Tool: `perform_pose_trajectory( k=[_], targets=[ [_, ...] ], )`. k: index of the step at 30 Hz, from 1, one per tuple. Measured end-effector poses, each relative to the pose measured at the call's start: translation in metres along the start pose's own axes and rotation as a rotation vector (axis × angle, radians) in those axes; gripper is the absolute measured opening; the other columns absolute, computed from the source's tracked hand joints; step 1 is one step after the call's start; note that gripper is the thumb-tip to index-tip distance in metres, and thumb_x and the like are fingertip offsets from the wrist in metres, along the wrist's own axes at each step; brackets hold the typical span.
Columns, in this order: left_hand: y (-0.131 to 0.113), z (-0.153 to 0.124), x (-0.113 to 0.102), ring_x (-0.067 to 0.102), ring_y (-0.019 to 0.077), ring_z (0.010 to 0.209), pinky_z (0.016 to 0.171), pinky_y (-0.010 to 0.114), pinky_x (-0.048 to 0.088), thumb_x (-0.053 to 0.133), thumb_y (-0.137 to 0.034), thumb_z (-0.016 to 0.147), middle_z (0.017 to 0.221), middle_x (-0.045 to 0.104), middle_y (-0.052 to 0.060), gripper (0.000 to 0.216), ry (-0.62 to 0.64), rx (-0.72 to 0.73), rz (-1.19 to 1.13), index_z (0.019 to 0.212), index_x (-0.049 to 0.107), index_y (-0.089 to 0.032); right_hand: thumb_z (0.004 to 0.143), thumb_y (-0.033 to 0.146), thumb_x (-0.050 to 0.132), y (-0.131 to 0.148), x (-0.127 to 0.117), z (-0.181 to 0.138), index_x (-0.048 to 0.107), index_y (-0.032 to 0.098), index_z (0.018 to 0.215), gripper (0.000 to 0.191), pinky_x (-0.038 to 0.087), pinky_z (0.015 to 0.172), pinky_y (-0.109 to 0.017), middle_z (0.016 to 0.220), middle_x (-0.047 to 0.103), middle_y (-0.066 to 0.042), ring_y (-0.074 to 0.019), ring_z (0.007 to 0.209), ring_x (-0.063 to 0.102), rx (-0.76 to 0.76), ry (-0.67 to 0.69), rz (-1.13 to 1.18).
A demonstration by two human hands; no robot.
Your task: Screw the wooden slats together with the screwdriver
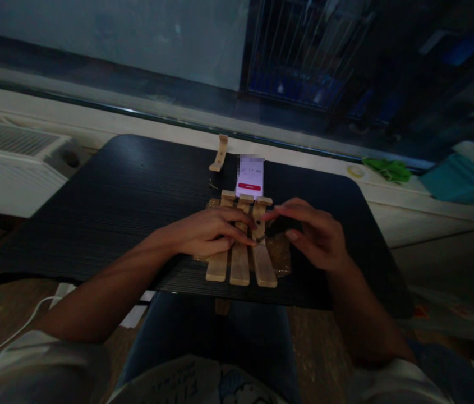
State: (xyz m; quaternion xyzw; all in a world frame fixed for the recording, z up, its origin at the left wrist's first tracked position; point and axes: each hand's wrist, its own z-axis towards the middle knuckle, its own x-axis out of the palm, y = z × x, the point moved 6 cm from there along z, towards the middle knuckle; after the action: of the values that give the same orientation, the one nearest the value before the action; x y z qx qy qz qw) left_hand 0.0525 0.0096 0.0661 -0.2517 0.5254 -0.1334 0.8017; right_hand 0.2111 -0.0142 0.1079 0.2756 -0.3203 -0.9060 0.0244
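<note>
Three pale wooden hook-shaped pieces (240,266) lie side by side on the dark table, their upturned ends away from me. My left hand (214,229) rests across them, fingers stretched and spread, the fingertips on the middle and right pieces. My right hand (318,230) is curled at the right piece (264,266), its index fingertip by a dark hole in the wood. A thin dark thing shows between its finger and thumb, too dim to name. Under the pieces lies shiny brown wrapping (279,255).
Another wooden hook piece (220,152) lies at the table's (136,185) far edge. A lit phone (250,175) sits just beyond the three pieces. On the right sill are a tape roll (355,170), a green cloth-like thing (388,169) and a teal box (459,177). A radiator (13,163) stands left.
</note>
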Motion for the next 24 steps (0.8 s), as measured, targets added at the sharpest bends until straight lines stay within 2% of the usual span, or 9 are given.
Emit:
perform_pose_trajectory(
  k=[4,8,13,24],
  targets=[
    [0.000,0.000,0.001,0.056,0.0230,0.115,0.101,0.041,0.044,0.044,-0.006,0.082,0.123,0.060,0.011,0.043,0.013,-0.008,-0.004,0.115,0.069,-0.020,0.087,0.012,0.057,-0.005,-0.004,-0.004,0.054,0.032,0.131,0.048,0.055,0.086,-0.035,0.113,0.073,-0.002,-0.0168,0.101,0.069,0.120,0.022,0.088],
    [-0.001,0.000,0.000,0.057,0.0220,0.115,0.101,0.040,0.044,0.043,-0.006,0.081,0.121,0.061,0.011,0.044,0.001,0.000,-0.004,0.114,0.069,-0.020,0.083,0.015,0.065,-0.012,-0.005,-0.008,0.059,0.033,0.124,0.045,0.058,0.079,-0.032,0.107,0.074,0.000,-0.0165,0.094,0.072,0.174,-0.050,0.089],
    [0.000,0.000,0.001,0.056,0.0227,0.116,0.101,0.041,0.044,0.044,-0.006,0.081,0.123,0.060,0.011,0.043,-0.009,0.001,0.004,0.112,0.070,-0.020,0.075,0.015,0.074,-0.012,-0.005,-0.010,0.064,0.033,0.114,0.044,0.058,0.075,-0.031,0.100,0.074,0.001,-0.0160,0.086,0.072,0.119,-0.180,0.012],
    [-0.001,0.000,0.000,0.057,0.0224,0.115,0.101,0.039,0.044,0.044,-0.007,0.081,0.121,0.061,0.011,0.042,-0.007,-0.003,0.002,0.112,0.070,-0.020,0.073,0.013,0.074,-0.003,0.001,-0.010,0.059,0.033,0.117,0.051,0.053,0.066,-0.033,0.090,0.066,0.000,-0.0167,0.076,0.065,0.066,-0.316,-0.185]
  ],
)
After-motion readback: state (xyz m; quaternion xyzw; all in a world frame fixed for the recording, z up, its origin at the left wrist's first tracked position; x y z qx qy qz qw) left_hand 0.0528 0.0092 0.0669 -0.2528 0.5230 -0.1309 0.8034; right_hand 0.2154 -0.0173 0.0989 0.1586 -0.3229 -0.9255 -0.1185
